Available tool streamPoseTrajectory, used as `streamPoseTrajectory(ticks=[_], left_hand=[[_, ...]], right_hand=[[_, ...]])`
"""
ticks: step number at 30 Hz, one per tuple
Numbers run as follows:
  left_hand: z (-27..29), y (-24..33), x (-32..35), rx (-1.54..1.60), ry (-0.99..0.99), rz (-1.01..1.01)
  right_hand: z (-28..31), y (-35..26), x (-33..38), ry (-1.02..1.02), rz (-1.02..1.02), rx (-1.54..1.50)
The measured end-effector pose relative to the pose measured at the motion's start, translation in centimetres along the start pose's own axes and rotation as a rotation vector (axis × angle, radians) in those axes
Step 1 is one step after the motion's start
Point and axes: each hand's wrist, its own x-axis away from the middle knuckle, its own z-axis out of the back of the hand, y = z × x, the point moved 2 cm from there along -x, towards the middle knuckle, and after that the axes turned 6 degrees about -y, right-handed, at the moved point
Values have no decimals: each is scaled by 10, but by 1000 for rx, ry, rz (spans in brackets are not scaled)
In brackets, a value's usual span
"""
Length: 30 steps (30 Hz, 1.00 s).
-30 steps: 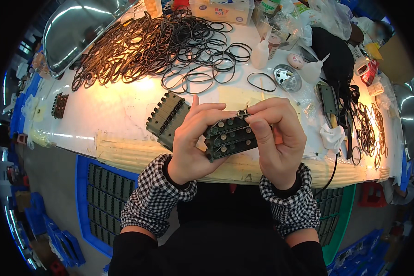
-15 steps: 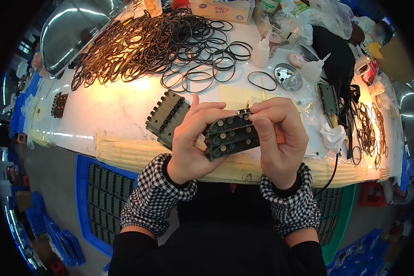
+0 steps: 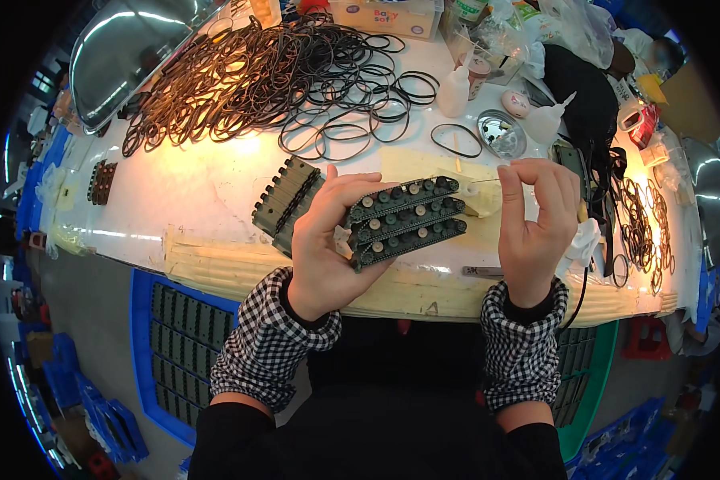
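My left hand (image 3: 320,248) is closed round three dark green blocks (image 3: 408,218) held side by side. Rows of round studs, dark and pale, cover their upper faces, and ribbed black bands run along their edges. To the right, apart from the blocks, my right hand (image 3: 540,216) is raised with thumb and forefinger pinched together. A thin line shows beside those fingertips; I cannot make out what they hold. Behind my left hand, more dark green blocks (image 3: 288,202) lie in a row on the table, partly covered by it.
A large heap of black rubber loops (image 3: 272,76) spreads over the table's (image 3: 192,200) back left. A round metal dish (image 3: 502,134) and white squeeze bottle (image 3: 454,92) stand at the back right. Below the edge are a blue tray (image 3: 142,344) and a green tray (image 3: 596,376) of green blocks.
My right hand has moved away from the blocks to the right, still pinched. The blocks' studded faces now show fully, and a flat metal tool shows on the table. My left hand keeps its hold.
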Motion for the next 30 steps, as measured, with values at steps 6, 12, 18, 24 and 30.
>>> streamPoseTrajectory(ticks=[6, 12, 18, 24, 30], left_hand=[[0, 0, 0, 12, -3, 3], [0, 1, 0, 31, -38, -4], [0, 0, 1, 9, -34, 4], [-1, 2, -1, -5, -10, -6], [-1, 3, -1, -20, 15, -5]], right_hand=[[0, -5, 0, -55, 20, 50], [9, -32, 5, -7, -43, -647], [-20, -48, 11, -141, -51, -758], [-22, -48, 9, -129, -34, -724], [-23, -49, 9, -128, -17, -705]])
